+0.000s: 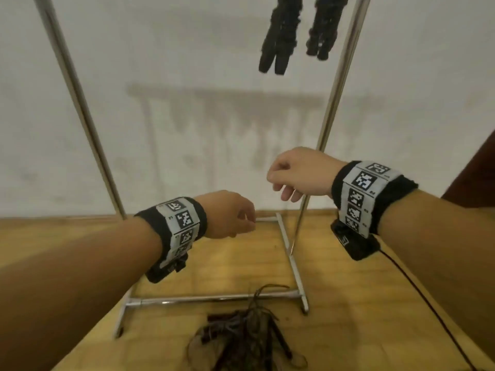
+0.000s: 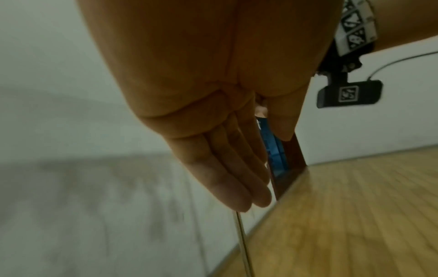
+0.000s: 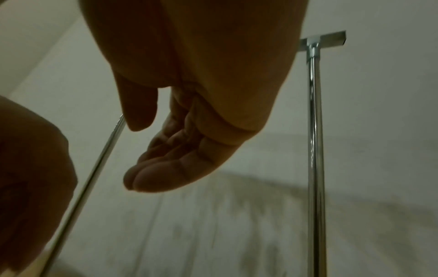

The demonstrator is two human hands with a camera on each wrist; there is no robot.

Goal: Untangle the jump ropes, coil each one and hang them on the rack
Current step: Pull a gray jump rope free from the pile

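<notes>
both hands empty: left hand (image 1: pixel 227 214) and right hand (image 1: pixel 300 172) hang relaxed before the rack (image 1: pixel 334 103); tangled jump ropes (image 1: pixel 249 336) lie on the floor (image 1: pixel 348 303).

Wooden floor (image 1: pixel 348 303) carries the metal rack (image 1: pixel 214 299) and a tangled rope heap (image 1: pixel 246 336)

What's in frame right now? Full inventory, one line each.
hung rope bundles: 2, black, hanging at top right of the rack
tangled ropes: 1 pile, dark brown, on the floor in front of the rack base
rack: 1, chrome, standing against the wall
floor: 1, light wood
wall: 1, white, stained
cable: 1, black, trailing from the right wrist camera
wristbands: 2, black with white markers
left hand: 1, empty
right hand: 1, empty
</notes>
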